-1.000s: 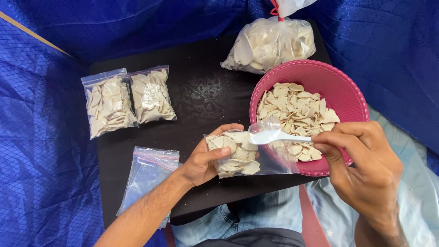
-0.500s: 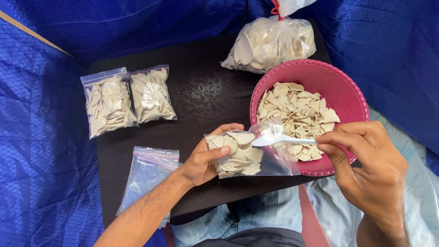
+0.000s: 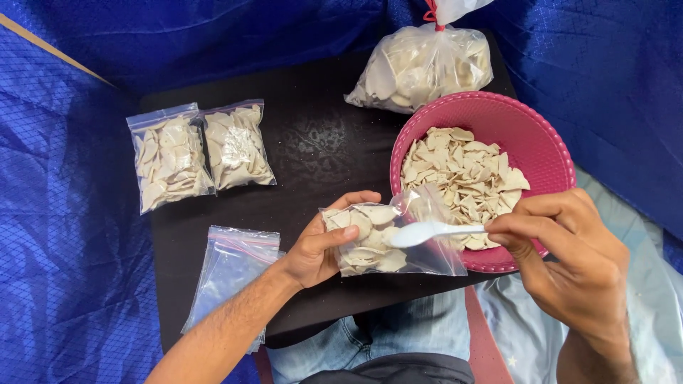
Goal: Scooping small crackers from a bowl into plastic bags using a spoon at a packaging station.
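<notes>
On black board [image 3: 313,142], two filled packets [image 3: 171,162], one bowl [image 3: 555,153], one spoon [image 3: 427,232]

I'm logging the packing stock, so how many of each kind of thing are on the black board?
Filled small zip bags: 2
Part-filled zip bag, in the left hand: 1
Stack of empty zip bags: 1
Large tied bag: 1
Pink bowl: 1
White spoon: 1
Total: 7

A clear, glossy plastic zip pouch [image 3: 388,245] of pale, matt, dry chips meets a smooth white plastic spoon [image 3: 434,231] beside a ribbed pink plastic bowl [image 3: 548,142]. The black surface [image 3: 313,142] looks matt and faintly scuffed; blue woven tarpaulin [image 3: 64,235] surrounds it, and crinkled clear film wraps the large tied bag [image 3: 423,67].
</notes>
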